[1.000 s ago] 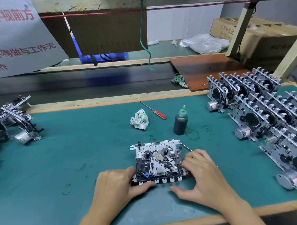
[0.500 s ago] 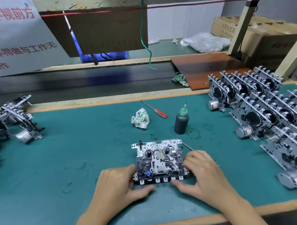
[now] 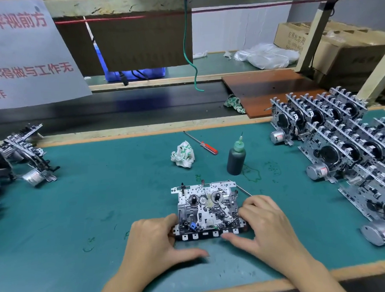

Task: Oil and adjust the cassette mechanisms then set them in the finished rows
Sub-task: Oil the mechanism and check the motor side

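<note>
Green bench mat (image 3: 79,206) fronts a dark conveyor belt (image 3: 119,109).

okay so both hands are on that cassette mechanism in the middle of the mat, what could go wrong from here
1. The oil bottle stands upright just behind the cassette mechanism; lifting the piece toward the finished rows could knock it over.
2. The right hand also seems to hold a thin metal tool whose tip could snag the exposed parts.
3. The left hand touches only the edge, so the grip may slip.
</note>
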Demonstrator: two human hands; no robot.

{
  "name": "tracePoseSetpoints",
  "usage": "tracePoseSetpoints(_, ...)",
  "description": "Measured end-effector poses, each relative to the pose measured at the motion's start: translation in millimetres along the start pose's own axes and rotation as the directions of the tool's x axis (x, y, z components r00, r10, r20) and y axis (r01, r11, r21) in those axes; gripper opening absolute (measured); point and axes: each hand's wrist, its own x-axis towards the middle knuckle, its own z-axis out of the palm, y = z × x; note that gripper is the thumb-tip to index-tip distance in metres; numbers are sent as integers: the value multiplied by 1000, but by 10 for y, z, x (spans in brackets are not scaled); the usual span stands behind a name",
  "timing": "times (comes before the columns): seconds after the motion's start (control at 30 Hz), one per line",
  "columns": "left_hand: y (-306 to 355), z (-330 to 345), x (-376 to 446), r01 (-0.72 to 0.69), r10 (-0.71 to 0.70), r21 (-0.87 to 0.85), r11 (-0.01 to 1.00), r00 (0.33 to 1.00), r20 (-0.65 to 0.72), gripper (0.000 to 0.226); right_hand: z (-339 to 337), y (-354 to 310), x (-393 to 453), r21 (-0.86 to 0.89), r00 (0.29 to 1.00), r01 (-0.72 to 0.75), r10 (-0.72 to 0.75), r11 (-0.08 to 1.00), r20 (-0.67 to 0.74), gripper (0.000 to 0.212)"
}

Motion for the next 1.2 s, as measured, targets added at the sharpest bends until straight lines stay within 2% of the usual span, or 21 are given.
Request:
tracePoseSetpoints(0.1, -4, -4, -23, 8, -8, -15, 1000, 999, 41, 72, -3, -6, 5, -37, 999, 12, -13, 999, -31, 59)
tracePoseSetpoints(0.23, 33, -14, -27, 3, -3, 2, 1000, 1000, 24, 66, -8, 6, 7, -33, 1000, 14, -15, 999, -10, 68)
tracePoseSetpoints(0.37, 59, -22, -41, -33, 33, 0, 999, 998, 53, 64, 21, -2, -21, -40, 998, -58, 57, 998, -17, 62)
tracePoseSetpoints(0.43, 78, -30, -34, -17, 17, 6, 1000, 1000, 23, 59, 35, -24, -15, -34, 996, -88, 87, 996, -31, 59)
tracePoseSetpoints(0.57, 123, -1, -40, 73, -73, 25, 997, 997, -1, 56, 7, -1, -10, -24, 1000, -20, 20, 1000, -7, 52)
tracePoseSetpoints(0.7, 129, 24, -36, 95, -92, 42, 995, 994, -52, 57, -4, -6, 2, -55, 999, 24, -25, 998, -19, 49)
tracePoseSetpoints(0.9, 157, 55, 22, 176, -170, 87, 980, 982, -78, 60, -14, 0, 1, 86, 998, -16, 11, 996, 56, 48)
tracePoseSetpoints(1.07, 1, 1, 8, 26, -26, -2, 1000, 999, 30, 50, -12, -15, 11, 21, 1000, -24, 24, 1000, -14, 47)
tracePoseSetpoints(1.2, 16, 9, -14, -44, 45, 70, 997, 999, -17, 47, -14, -3, 0, 80, 998, -48, 46, 996, 33, 47)
